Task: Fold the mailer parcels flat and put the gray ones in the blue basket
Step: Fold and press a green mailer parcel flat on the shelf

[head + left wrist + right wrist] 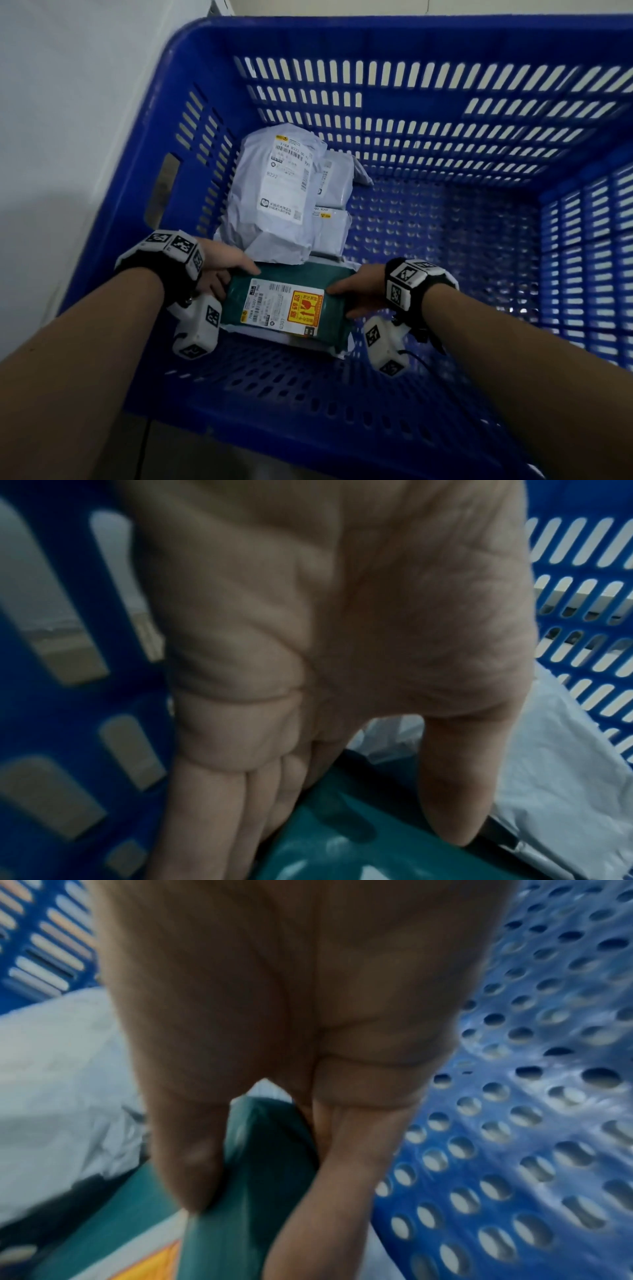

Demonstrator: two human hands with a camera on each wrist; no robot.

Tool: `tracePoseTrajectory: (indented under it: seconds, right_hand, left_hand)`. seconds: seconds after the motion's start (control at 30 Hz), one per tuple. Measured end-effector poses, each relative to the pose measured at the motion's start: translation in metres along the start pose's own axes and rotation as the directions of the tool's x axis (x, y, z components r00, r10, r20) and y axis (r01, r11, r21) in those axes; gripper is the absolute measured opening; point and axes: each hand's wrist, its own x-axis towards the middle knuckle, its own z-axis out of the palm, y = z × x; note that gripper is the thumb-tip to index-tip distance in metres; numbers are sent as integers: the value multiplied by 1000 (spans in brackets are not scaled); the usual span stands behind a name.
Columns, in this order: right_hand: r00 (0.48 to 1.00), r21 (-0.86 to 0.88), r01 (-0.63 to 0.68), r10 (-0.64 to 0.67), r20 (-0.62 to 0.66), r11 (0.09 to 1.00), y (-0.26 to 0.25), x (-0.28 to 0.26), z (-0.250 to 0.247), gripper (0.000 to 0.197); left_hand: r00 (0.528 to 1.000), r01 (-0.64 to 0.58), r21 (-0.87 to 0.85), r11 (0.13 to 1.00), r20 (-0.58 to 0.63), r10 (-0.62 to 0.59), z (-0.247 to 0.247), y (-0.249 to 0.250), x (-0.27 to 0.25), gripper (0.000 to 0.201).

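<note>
While both hands reach into the blue basket (144, 144), the left hand (224, 265) and right hand (359, 289) pinch opposite short ends of the green parcel (274, 284), its long axis spanning between them, gray parcels (274, 192) just behind.

Gray parcels' (274, 192) label text unreadable (too sm.).

A parcel-sorting corner, by the look of it.
Around my hands stood a big blue slotted basket (445, 44); labelled gray mailers (274, 192) lay just beyond them, a plain white wall (68, 102) to their left.
</note>
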Motion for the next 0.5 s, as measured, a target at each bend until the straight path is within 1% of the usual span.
tracePoseTrajectory:
  seconds: [0.1,0.17,0.23,0.3,0.33,0.43,0.5]
  right_hand:
    - [999,-28,0,-1,-48,1000,0,13,3,46]
    - [998,-52,-9,5,-65,999,-1,17,4,46]
    - [998,-73,-13,8,-67,997,-1,20,6,48]
    - [996,-97,14,-23,-91,995,1,22,6,48]
    - [994,-114,34,-46,-104,993,3,22,7,48]
    - [987,-154,70,-91,-136,986,8,20,9,48]
    - [986,-216,78,-107,-129,973,7,14,10,47]
  left_hand:
    - [1000,21,-16,1000,0,-21,1,1,11,61]
    - [1000,12,-28,1000,-4,-12,1,0,15,64]
    - [1000,-13,-36,999,-17,12,0,-3,16,59]
    - [999,-46,-59,997,-28,45,1,-3,10,47]
    - [996,-78,-79,994,-42,75,0,-2,8,44]
    - [984,-167,-111,980,-83,159,-4,1,-3,49]
    - [979,-190,-120,974,-100,179,-7,4,-17,38]
